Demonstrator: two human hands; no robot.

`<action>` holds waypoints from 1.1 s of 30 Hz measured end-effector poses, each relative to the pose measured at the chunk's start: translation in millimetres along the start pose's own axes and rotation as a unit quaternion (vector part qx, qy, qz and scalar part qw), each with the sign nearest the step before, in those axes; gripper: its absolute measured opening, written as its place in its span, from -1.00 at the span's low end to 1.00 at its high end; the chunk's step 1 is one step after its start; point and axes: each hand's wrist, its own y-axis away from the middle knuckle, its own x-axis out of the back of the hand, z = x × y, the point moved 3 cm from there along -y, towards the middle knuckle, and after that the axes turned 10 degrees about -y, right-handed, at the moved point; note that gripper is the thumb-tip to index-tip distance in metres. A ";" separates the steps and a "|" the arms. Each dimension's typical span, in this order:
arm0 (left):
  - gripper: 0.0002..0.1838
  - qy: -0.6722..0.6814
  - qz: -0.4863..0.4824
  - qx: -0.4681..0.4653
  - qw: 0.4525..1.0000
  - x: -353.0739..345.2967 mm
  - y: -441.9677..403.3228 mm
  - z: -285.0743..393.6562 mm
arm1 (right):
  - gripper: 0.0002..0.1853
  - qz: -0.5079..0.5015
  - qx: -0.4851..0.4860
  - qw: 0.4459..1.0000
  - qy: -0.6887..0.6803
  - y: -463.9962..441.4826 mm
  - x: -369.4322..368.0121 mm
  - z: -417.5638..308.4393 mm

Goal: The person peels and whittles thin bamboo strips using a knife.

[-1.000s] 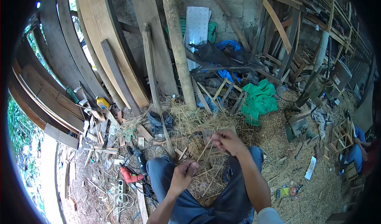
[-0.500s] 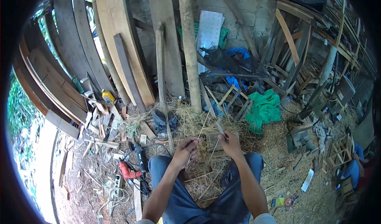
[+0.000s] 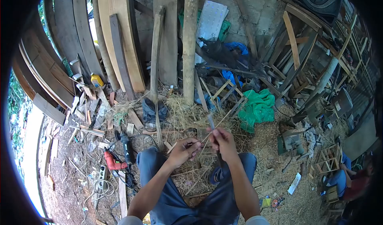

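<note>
My left hand (image 3: 184, 151) is closed, its fingertips pinching a thin bamboo strip (image 3: 206, 140). The strip slants up and to the right, toward my other hand. My right hand (image 3: 223, 144) wraps round a knife, whose pale blade (image 3: 210, 121) points up and away from me. Below that fist the knife's dark handle sticks out. Blade and strip cross close to my right fingers; I cannot tell whether they touch. Both hands are held above my spread knees, over ground littered with shavings.
A red power drill (image 3: 114, 161) and an angle grinder (image 3: 127, 147) lie left of my knee, near a power strip (image 3: 102, 177). Planks (image 3: 165, 37) lean on the wall ahead. Green plastic (image 3: 257, 107) lies ahead right. Another person (image 3: 351, 181) sits at far right.
My hands have come closer together. The strip has swung from near upright to slanting right, and the knife has moved left to meet its line. The head view has shifted slightly.
</note>
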 end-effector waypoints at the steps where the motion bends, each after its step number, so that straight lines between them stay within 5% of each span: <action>1: -0.81 0.005 -0.001 0.002 1.000 2.6 2.2 -0.5 | -0.69 0.051 0.025 0.998 -0.018 -2.8 7.5 -2.5; 5: -0.82 -0.074 -0.006 0.048 0.996 6.8 7.7 3.0 | -0.71 0.066 0.043 0.997 -0.023 -9.1 21.9 -7.3; 7: -0.84 -0.187 0.019 -0.066 0.980 5.2 3.2 6.6 | -0.73 0.025 0.011 0.999 0.040 -1.7 4.7 -9.8; 9: -0.85 -0.194 0.027 -0.062 0.979 3.8 2.0 13.5 | -0.75 -0.088 -0.090 0.988 0.092 2.6 -12.1 3.9; 23: -0.89 -0.298 0.028 -0.090 0.950 7.7 3.4 6.2 | -0.81 -0.008 -0.109 0.994 0.016 -4.7 14.8 6.2; 25: -0.90 -0.358 0.037 -0.161 0.919 5.3 4.5 14.0 | -0.81 -0.009 -0.081 0.996 0.040 -4.1 18.3 -2.4; 33: -0.92 -0.398 0.046 -0.204 0.893 1.0 11.5 22.0 | -0.81 0.015 -0.092 0.995 0.019 -4.1 30.9 -16.0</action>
